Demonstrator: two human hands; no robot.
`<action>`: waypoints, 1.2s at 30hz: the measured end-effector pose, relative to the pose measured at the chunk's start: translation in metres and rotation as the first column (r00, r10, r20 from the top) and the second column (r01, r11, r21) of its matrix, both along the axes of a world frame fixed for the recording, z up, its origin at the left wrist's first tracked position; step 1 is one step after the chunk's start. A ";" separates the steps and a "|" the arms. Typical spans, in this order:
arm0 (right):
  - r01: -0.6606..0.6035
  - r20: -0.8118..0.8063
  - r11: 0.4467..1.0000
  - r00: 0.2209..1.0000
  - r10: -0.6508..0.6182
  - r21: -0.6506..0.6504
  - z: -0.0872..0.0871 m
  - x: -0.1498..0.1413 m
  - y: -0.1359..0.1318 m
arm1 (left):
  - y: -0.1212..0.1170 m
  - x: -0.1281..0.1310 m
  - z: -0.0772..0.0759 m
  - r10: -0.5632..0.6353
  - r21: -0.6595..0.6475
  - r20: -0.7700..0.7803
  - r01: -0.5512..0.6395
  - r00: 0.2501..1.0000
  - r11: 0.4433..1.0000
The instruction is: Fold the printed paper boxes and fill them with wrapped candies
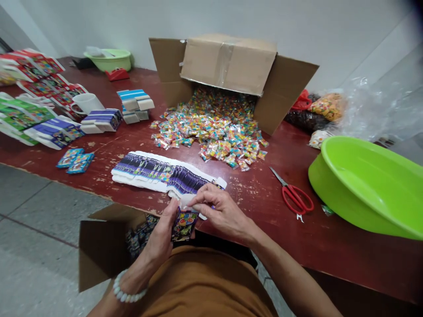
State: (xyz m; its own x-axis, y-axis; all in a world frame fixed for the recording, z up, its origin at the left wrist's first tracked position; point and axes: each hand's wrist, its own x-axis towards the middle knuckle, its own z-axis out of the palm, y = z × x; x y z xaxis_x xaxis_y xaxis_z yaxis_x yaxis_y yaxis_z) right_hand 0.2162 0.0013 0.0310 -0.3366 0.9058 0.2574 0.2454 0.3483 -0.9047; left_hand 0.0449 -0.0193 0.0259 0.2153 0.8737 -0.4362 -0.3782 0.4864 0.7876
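My left hand (161,233) is closed round a small dark purple printed box (185,225), held upright in front of my waist at the table edge. Its white top flap stands up, and the bent fingers of my right hand (222,210) pinch at that flap. Just beyond both hands lies a long overlapping row of flattened purple cartons (145,169). Behind the row, many small clear-wrapped candies (218,132) spill from a cardboard box (228,64) tipped on its side.
Red-handled scissors (295,200) and a large green basin (357,189) sit to the right. Left are a white mug (88,104), two small blue boxes (81,162) and stacked cartons (36,110). Below the table edge, an open cardboard box (102,248) contains several small packed boxes.
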 end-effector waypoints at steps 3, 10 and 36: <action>0.047 -0.103 0.997 0.993 -0.054 -0.063 -0.004 0.000 -0.001 | 0.002 0.001 0.000 0.016 -0.008 -0.016 -0.016 1.000 1.000; -0.191 -0.386 0.836 0.922 -0.028 -0.515 -0.014 -0.005 -0.003 | -0.002 0.007 -0.004 -0.017 0.117 -0.022 0.019 1.000 0.993; 0.040 -0.097 0.999 0.994 -0.042 -0.029 -0.005 -0.013 -0.008 | 0.002 0.000 -0.015 -0.114 0.010 0.047 0.114 0.992 0.993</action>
State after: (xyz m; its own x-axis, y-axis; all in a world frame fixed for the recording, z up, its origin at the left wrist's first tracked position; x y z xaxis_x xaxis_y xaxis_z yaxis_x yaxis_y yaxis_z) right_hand 0.2030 -0.0062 0.0256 -0.2736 0.9254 0.2624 0.1694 0.3149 -0.9339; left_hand 0.0446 -0.0169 0.0106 0.3340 0.8456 -0.4164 -0.3576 0.5224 0.7741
